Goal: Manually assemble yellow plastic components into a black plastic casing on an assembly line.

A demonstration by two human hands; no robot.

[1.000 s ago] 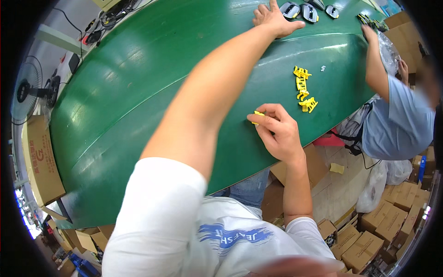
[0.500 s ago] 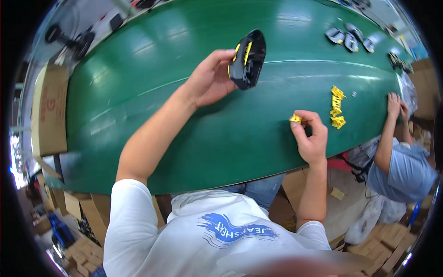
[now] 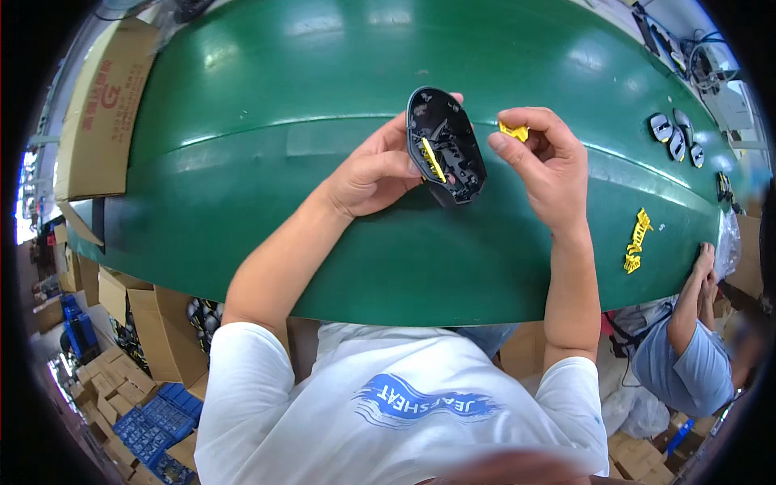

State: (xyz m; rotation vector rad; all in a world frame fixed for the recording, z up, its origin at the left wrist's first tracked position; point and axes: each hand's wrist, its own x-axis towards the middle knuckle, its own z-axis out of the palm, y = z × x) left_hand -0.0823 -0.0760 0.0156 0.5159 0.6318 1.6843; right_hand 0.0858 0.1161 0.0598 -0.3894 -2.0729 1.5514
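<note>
My left hand [image 3: 373, 174] grips a black computer mouse shell [image 3: 462, 153] by its left side, the hollow inside facing me. A yellow strip [image 3: 433, 159] sits in the shell near my thumb. To the right of the shell, and apart from it, my right hand [image 3: 550, 162] pinches a small yellow plastic piece [image 3: 515, 131] between thumb and fingertips. Further right on the green table [image 3: 388, 267] lies a cluster of similar yellow pieces [image 3: 638, 241].
Several dark and grey mouse shells [image 3: 677, 139] lie at the far right. Past the yellow pieces, a person's hands [image 3: 705, 263] rest at the table edge. A cardboard box [image 3: 109, 113] stands on the left, with open cartons [image 3: 166, 331] below the table edge.
My right hand has moved up and left with the yellow piece, close to the shell. The shell has turned so its inside faces me more. The view has shifted.
</note>
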